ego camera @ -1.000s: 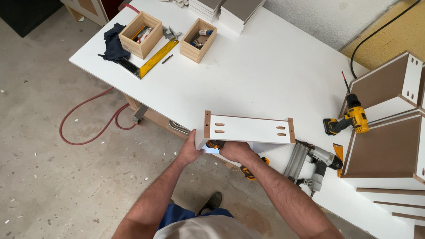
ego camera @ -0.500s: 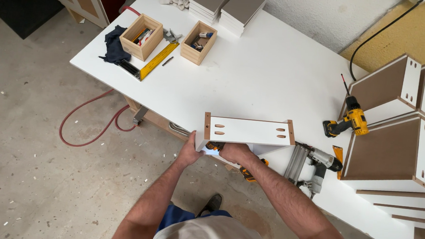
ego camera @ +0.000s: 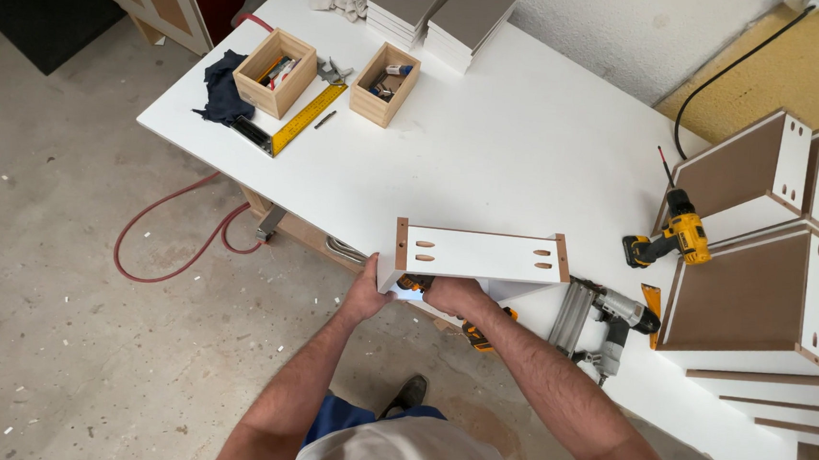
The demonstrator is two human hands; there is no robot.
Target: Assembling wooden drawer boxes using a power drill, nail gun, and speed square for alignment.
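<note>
A white drawer-like box (ego camera: 481, 256) with brown edges and oval slots stands at the near edge of the white worktable (ego camera: 492, 149). My left hand (ego camera: 367, 294) presses against the box's lower left corner. My right hand (ego camera: 451, 295) grips something beneath the box's front edge; a yellow-and-black tool (ego camera: 479, 335) shows partly below that hand. What exactly the right hand holds is hidden by the box and the fingers.
A grey nail gun (ego camera: 605, 321) lies right of the box, a yellow drill (ego camera: 668, 240) beyond it. Stacked white-and-brown drawer boxes (ego camera: 762, 274) fill the right side. Two small wooden boxes (ego camera: 276, 72), a yellow square, dark cloth and stacked panels (ego camera: 444, 7) sit far left. A red hose (ego camera: 168, 242) loops on the floor.
Both hands have stayed at the box's front edge, and the box has not visibly moved.
</note>
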